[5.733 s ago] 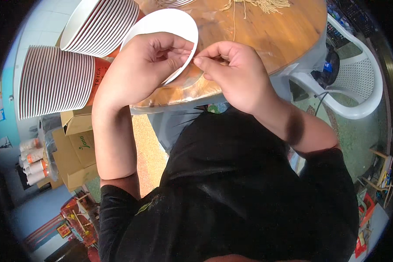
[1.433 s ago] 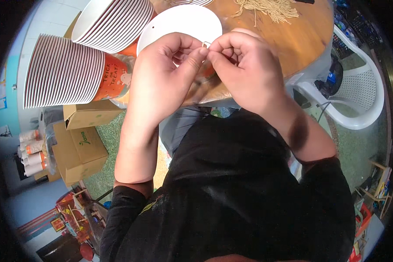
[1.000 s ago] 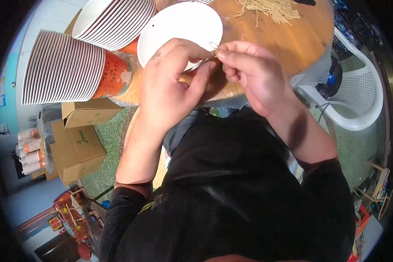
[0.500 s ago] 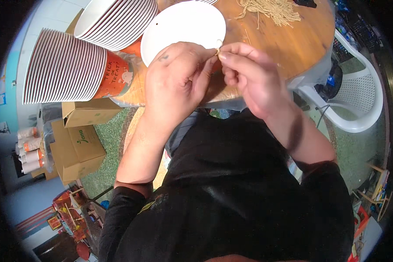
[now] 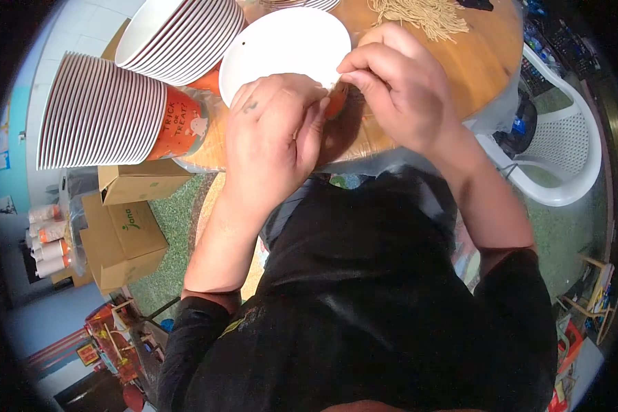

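Observation:
A paper bucket (image 5: pixel 288 51), white inside and orange outside, lies tilted on the table with its mouth showing. One small dark hole shows near its left rim. At the bucket's near right rim, my left hand (image 5: pixel 271 130) is closed, thumb and forefinger pinching a bit of thin tan cord; most of the cord is hidden by the fingers. Just right of it, my right hand (image 5: pixel 405 89) is closed in a pinch on the cord's end, slightly above the left fingertips.
Two stacks of nested paper buckets, a near stack (image 5: pixel 106 113) and a far stack (image 5: pixel 182 38), stand at the left. A bundle of tan cords (image 5: pixel 422 17) lies at the far side of the wooden table (image 5: pixel 487 62). Cardboard boxes (image 5: pixel 127 230) sit left; a white plastic chair (image 5: pixel 573 147) stands right.
My right hand has moved up and slightly right, away from the left fingertips. The left hand has stayed at the rim, shifting slightly down with the view.

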